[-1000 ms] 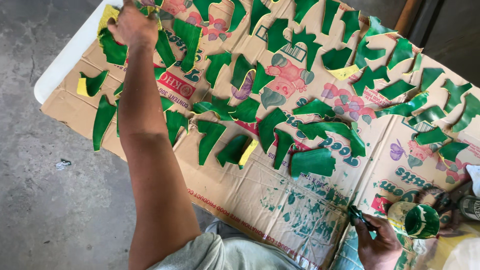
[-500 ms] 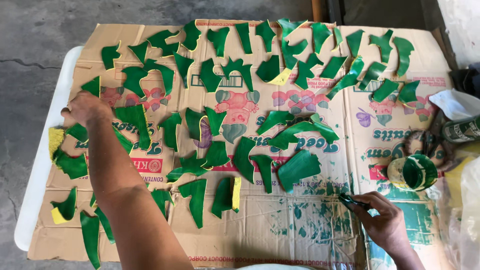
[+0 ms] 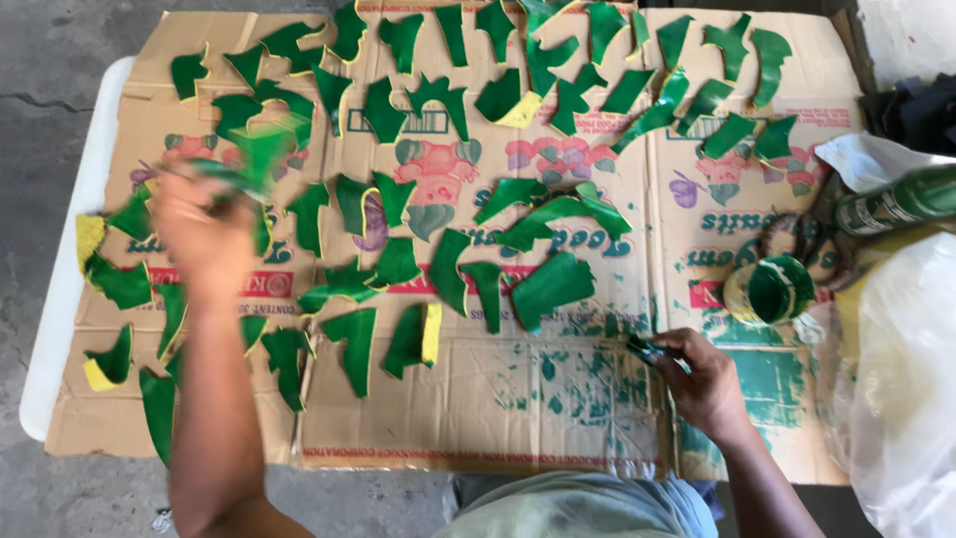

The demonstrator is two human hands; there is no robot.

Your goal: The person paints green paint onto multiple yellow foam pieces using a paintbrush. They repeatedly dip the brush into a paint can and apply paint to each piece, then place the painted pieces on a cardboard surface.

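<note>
Green-painted leaf piece (image 3: 249, 159) in the left hand (image 3: 199, 234) could smear neighbours; the right hand (image 3: 702, 374) pinches a wet brush (image 3: 647, 349).

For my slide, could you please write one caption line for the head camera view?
Left hand lifts a green-painted piece over cardboard covered with similar pieces; right hand holds a paintbrush.

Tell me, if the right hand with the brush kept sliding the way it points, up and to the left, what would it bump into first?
Probably the big green painted piece just beyond the right hand and its brush, though height above the cardboard is unclear.
</note>
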